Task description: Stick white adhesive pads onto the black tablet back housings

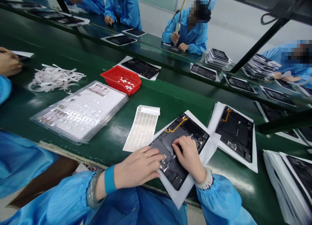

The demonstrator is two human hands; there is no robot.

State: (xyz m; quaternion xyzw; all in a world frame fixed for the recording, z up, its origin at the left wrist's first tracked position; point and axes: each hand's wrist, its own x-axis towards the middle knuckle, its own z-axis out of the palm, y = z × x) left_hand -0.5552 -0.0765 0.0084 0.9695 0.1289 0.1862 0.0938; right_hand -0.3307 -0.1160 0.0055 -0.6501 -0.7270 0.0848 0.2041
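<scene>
A black tablet housing (179, 173) with circuit parts and an orange flex cable (179, 125) lies tilted on white paper (179, 195) in front of me. My left hand (140, 165) rests across its left edge, fingers stretched out, fingertips beside a small circuit board (164, 165). Over the middle of the housing is my right hand (188, 153), its thumb and fingers curled together in a pinch. Whatever that pinch holds, if anything, is too small or hidden to make out. A sheet of pale rectangular stickers (143, 124) lies just left of the housing.
A red tray (117, 76) holds small white pieces. Left of it are a clear tray of wired parts (83, 111) and a heap of white strips (55, 77). More housings (236, 134) lie on the right. Several people in blue (192, 33) sit along the line.
</scene>
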